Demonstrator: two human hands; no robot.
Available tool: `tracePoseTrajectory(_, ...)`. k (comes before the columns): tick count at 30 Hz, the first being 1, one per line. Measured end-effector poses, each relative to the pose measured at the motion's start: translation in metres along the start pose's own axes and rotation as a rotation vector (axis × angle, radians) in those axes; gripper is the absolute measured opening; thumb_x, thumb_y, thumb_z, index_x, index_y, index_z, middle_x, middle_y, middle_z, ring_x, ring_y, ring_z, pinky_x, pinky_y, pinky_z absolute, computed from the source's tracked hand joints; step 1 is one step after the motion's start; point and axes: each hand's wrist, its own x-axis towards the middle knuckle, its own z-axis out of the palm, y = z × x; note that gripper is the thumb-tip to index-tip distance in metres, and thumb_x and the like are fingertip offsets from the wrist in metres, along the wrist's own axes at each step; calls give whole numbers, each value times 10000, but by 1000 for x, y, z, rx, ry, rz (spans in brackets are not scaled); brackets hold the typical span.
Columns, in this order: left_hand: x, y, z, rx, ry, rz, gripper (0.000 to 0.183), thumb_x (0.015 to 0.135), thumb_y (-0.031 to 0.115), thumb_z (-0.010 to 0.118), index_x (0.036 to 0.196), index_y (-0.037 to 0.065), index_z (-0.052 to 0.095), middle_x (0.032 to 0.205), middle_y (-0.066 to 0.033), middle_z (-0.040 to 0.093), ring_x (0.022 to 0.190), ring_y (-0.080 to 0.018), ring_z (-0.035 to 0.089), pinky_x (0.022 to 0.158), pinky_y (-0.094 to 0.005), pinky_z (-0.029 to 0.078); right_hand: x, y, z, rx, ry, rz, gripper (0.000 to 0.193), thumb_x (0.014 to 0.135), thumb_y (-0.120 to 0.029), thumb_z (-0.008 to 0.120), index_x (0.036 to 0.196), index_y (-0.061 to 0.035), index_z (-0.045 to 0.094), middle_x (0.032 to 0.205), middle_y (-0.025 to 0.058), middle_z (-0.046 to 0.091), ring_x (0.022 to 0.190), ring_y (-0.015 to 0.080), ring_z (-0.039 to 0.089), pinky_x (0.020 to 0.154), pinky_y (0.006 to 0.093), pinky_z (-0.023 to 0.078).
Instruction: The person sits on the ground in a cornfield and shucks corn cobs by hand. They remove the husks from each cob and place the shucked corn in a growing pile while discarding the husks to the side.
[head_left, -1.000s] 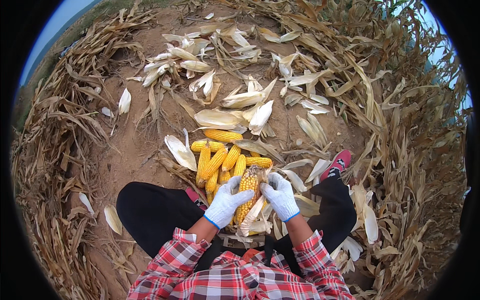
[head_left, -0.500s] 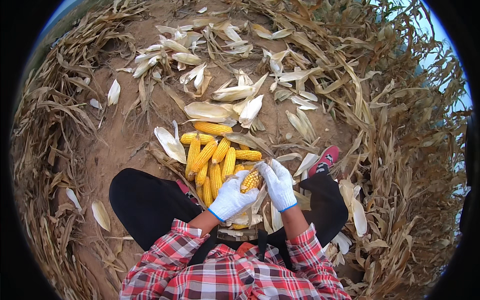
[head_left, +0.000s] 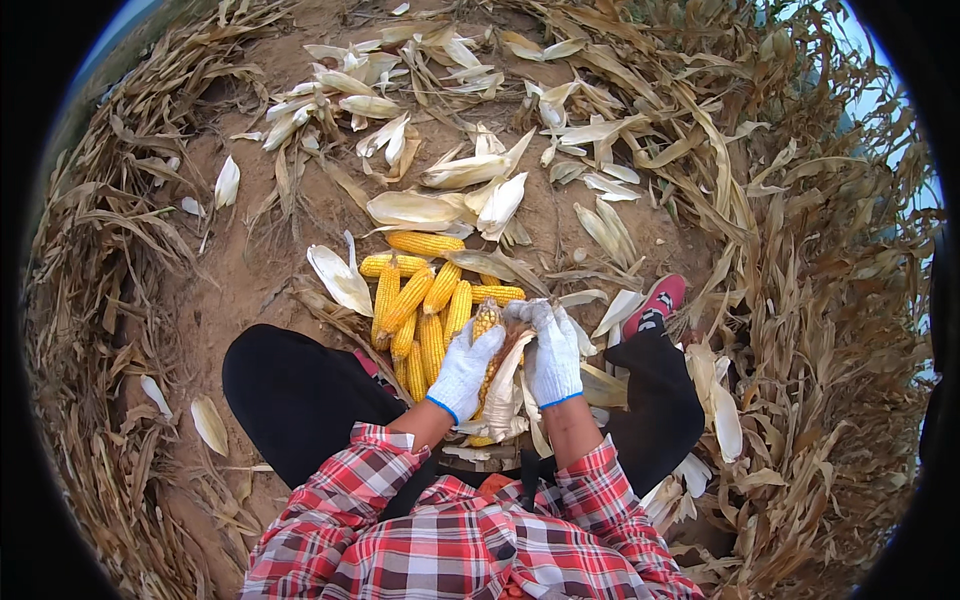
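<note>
My left hand (head_left: 466,368), in a white knit glove with a blue cuff edge, is closed around an ear of corn (head_left: 487,322). Its yellow kernels show above the fingers, tip pointing away from me. Close on the right, my gloved right hand (head_left: 554,352) pinches a dry corn husk (head_left: 508,378), which hangs between the two hands alongside the ear. Whether the husk is still joined at the ear's base is hidden. Bare yellow corn cobs (head_left: 408,300) lie piled just beyond and left of my left hand.
Loose pale husks (head_left: 420,210) litter the brown soil (head_left: 230,290) ahead. Dry corn stalks and leaves (head_left: 800,330) stand thick on the right, and more dry leaves (head_left: 110,300) line the left. My bent legs in black trousers (head_left: 300,390) flank the pile.
The ear in my left hand has turned more upright and shifted slightly left. My right hand has drawn husk away from it, opening a gap with the peeled husk between the hands.
</note>
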Motion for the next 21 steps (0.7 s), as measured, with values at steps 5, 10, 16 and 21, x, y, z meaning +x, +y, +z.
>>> tracePoseTrajectory(5,28,9,-15,-252,16,-88,433,906,318,657,1216,56,508,1002,-89,626,864,-208,645,735,-375,561,-17,-15,9,105,-102,161,175,971,-186,521,945,-30,597,922,81,633,830,158,623,718,292,535)
tracePoseTrajectory(10,35,54,-9,-234,208,195,335,946,397,582,1044,81,531,839,-68,590,703,-207,618,689,-369,569,-31,-17,-49,-877,-355,236,354,950,-229,510,1145,60,572,1019,197,651,929,277,637,846,331,495)
tracePoseTrajectory(16,46,90,-19,-393,157,293,380,949,453,565,1082,100,523,925,-64,576,852,-219,600,865,-468,526,-32,3,-144,-1843,-473,336,593,862,-516,584,1261,-79,548,1138,220,646,1103,354,605,881,457,497)
tracePoseTrajectory(21,41,41,-7,-335,148,243,334,960,358,586,1162,104,509,1009,-76,563,917,-231,584,909,-524,499,-12,-17,-85,-1318,-385,14,528,886,-426,591,1238,-34,556,1074,186,652,958,304,645,833,409,511)
